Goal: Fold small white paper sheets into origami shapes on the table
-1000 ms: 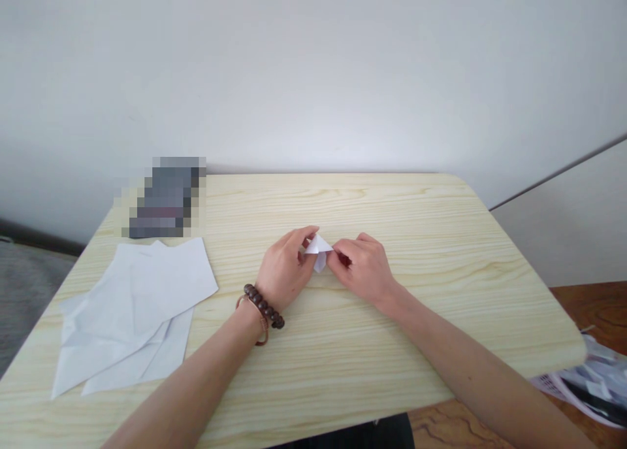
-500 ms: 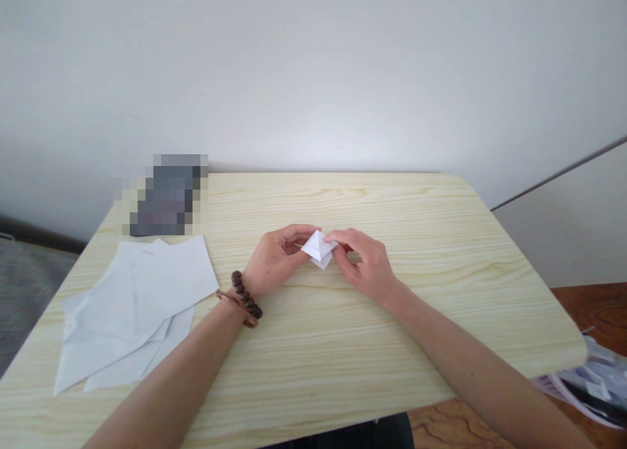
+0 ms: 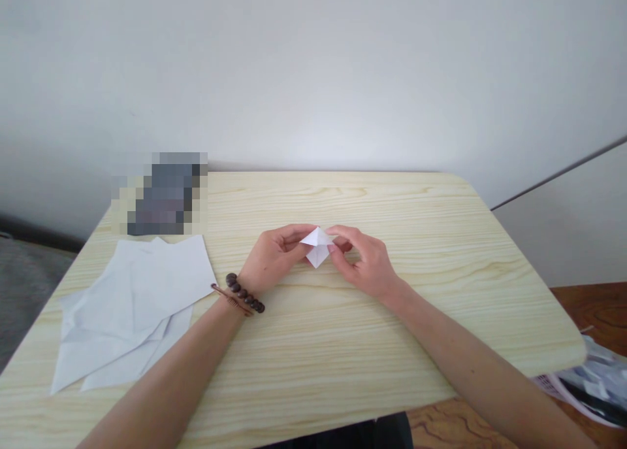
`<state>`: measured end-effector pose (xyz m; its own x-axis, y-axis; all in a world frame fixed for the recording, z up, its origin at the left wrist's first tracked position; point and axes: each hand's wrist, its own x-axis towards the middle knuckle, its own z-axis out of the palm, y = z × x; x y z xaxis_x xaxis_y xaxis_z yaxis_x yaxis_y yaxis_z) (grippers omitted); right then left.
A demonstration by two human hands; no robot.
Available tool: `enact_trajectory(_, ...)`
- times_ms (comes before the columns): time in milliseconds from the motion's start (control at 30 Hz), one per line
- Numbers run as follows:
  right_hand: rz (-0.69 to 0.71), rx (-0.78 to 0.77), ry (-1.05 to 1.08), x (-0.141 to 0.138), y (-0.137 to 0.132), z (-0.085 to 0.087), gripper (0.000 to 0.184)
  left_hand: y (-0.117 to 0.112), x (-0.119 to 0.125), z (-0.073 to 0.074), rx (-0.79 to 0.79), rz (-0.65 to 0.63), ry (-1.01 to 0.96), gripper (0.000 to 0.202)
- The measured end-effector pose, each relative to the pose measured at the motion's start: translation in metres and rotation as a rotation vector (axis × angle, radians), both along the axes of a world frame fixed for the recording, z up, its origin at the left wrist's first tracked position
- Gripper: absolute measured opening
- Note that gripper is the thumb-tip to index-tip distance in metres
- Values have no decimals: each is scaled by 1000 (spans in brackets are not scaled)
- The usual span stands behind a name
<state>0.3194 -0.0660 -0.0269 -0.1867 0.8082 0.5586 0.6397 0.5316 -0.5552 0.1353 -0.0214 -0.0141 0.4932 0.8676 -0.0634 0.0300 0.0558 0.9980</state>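
Observation:
A small piece of folded white paper [image 3: 318, 245] is held between both hands above the middle of the table. Its upper layer lifts into a flap, while a diamond-shaped lower part points toward me. My left hand [image 3: 277, 256] pinches its left corner with thumb and fingers. At the right side, my right hand [image 3: 365, 259] grips the paper's edge, thumb in front and index finger over the top. Dark beads [image 3: 243, 293] and a thin brown cord circle my left wrist. Some fingertips are hidden behind the paper.
Several overlapping white paper sheets [image 3: 132, 312] lie on the pale wooden table [image 3: 313, 370] at left. Behind them is a pixelated dark flat object [image 3: 166, 197]. A white wall [image 3: 313, 76] rises at the back. A basket with crumpled contents [image 3: 592, 377] stands low at right.
The paper's upper flap has tilted up and away, showing more of the lower diamond part. My right thumb and index finger have shifted slightly along its right edge.

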Motion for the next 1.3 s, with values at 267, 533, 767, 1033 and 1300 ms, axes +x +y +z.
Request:
enact_trajectory(267, 58, -57, 78, 2, -1, -2, 34, 1, -4, 2, -42, -32, -92, 38)
enact_trajectory(533, 124, -49, 72, 5, -1, -2, 37, 8, -14, 6, -297, -154, -246, 36)
enact_trajectory(767, 156, 31, 53, 4, 1, -3, 37, 4, -9, 6, -333, -82, -218, 33)
enact_trajectory(1033, 169, 47, 80, 3, 0, 2, 38, 5, -9, 4, -353, -87, -204, 31)
enact_trajectory(1300, 192, 50, 52, 4, 0, 4, 39, 4, -6, 6, -360, -32, -209, 25)
